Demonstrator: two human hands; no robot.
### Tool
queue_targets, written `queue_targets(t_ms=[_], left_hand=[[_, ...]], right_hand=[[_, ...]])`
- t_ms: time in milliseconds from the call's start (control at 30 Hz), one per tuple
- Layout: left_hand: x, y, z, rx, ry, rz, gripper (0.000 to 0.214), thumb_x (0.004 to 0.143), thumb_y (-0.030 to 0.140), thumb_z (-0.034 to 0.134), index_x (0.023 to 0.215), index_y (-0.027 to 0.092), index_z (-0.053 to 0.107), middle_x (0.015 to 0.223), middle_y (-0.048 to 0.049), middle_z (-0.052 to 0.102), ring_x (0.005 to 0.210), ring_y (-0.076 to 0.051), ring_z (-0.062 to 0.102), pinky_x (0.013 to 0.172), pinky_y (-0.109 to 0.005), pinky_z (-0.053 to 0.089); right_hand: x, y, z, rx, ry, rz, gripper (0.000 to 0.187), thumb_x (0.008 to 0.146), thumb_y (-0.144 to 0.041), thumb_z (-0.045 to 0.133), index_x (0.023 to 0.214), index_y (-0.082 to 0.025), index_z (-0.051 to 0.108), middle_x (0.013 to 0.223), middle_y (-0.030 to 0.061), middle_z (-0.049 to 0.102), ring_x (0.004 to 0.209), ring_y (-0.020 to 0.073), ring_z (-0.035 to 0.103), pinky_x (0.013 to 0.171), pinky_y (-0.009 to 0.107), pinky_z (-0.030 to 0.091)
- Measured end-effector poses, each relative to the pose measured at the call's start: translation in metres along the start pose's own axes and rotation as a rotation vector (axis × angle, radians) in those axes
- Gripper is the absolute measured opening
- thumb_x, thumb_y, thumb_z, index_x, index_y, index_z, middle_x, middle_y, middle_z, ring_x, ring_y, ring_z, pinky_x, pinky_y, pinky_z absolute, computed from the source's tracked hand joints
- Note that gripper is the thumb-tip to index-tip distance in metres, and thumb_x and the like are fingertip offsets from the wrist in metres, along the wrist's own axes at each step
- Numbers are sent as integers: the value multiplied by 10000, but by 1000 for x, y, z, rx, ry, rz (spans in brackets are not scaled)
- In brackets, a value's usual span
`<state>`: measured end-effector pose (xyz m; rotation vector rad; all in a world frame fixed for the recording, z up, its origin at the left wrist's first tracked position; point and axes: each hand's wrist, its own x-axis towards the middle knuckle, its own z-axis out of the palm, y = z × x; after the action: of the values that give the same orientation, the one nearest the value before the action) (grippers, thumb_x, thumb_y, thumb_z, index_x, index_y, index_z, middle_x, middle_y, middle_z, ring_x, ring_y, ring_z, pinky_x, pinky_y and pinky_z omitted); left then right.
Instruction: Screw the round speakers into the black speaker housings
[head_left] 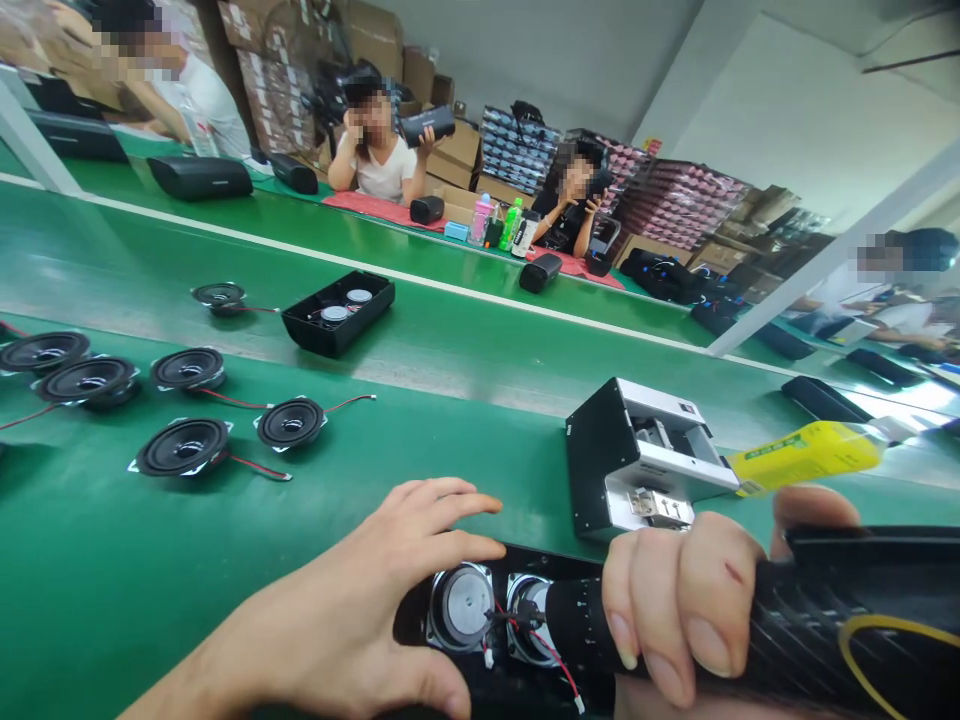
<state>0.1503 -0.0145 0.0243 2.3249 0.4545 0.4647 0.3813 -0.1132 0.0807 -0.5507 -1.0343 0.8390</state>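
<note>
My right hand (690, 600) is wrapped around a black cordless screwdriver (817, 610), which points left with its tip over a speaker driver (541, 632). That driver sits magnet side up inside a black speaker box (504, 672), beside another driver (466, 606). Red and black wires with white plugs cross the two drivers. My left hand (375, 590) arches over the left end of the box, fingers and thumb apart. Whether its fingertips touch the box I cannot tell. The tool and my right hand hide the box's right part.
Loose speaker drivers (184, 447) lie at left. Beyond them sits an open speaker box (339, 313) with drivers inside. A screw feeder (637, 455) and a yellow bottle (810, 457) stand right of centre. Several people sit across the green bench (450, 350); one person holds a speaker (429, 125).
</note>
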Motion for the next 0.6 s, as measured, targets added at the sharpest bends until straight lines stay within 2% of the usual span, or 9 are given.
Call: queue_targets(t_ms=[67,100,200,267,333,367,467,600], left_hand=[[-8,-5,-4,-24,-82,-90,846,698,653,945,1452,410,649,1733,-74,414,1613,-464,313,1252,-704,394],[-12,-8,-4,-30,-119,-127,868,663,673,956,1441,425,661,1763,-71,358,1624,-495,265,1243,-741,378],[-22,-17,3,-6,-183,-171,915,629,704,957,1455,463,647,1808,-60,240,1636,-536,181,1223,-804,346],[-27,-21,10,32,-196,-160,917,655,685,951,1483,479,615,1813,-55,217,1637,-528,185,1231,-804,334],[-29,-23,16,69,-193,-155,901,693,614,956,1504,479,588,1807,-60,229,1629,-504,234,1250,-774,336],[-30,-23,17,81,-194,-153,892,706,562,963,1507,475,582,1798,-66,251,1618,-490,272,1254,-753,350],[-30,-23,19,92,-171,-126,857,708,420,980,1477,455,606,1748,-73,345,1569,-447,383,1247,-688,402],[-29,-25,18,77,-114,-61,780,713,387,971,1421,418,646,1674,-75,429,1500,-400,461,1219,-630,450]], right_hand=[[-2,5,1,80,-102,-24,306,957,-476,802,1189,-292,724,809,-10,762,479,170,670,514,294,620],[-4,8,3,103,-97,-11,360,962,-465,793,1262,-289,698,818,-7,763,500,174,679,532,297,624],[-8,22,13,99,27,65,474,965,-448,777,1379,-264,635,762,-18,736,492,171,654,532,294,613],[-11,34,19,117,-81,32,507,963,-460,774,1404,-258,624,769,-11,747,449,169,630,479,294,594],[-14,43,25,108,-156,12,554,948,-485,793,1424,-260,621,773,0,755,424,178,620,438,301,577],[-17,46,28,82,-145,25,572,935,-498,810,1423,-264,626,761,1,752,426,183,621,431,302,570],[-24,52,39,-35,-6,119,532,914,-525,838,1361,-286,677,695,-4,719,449,192,621,452,306,561],[-30,60,44,-43,2,144,482,897,-555,848,1275,-287,714,692,5,716,449,194,615,449,310,549]])
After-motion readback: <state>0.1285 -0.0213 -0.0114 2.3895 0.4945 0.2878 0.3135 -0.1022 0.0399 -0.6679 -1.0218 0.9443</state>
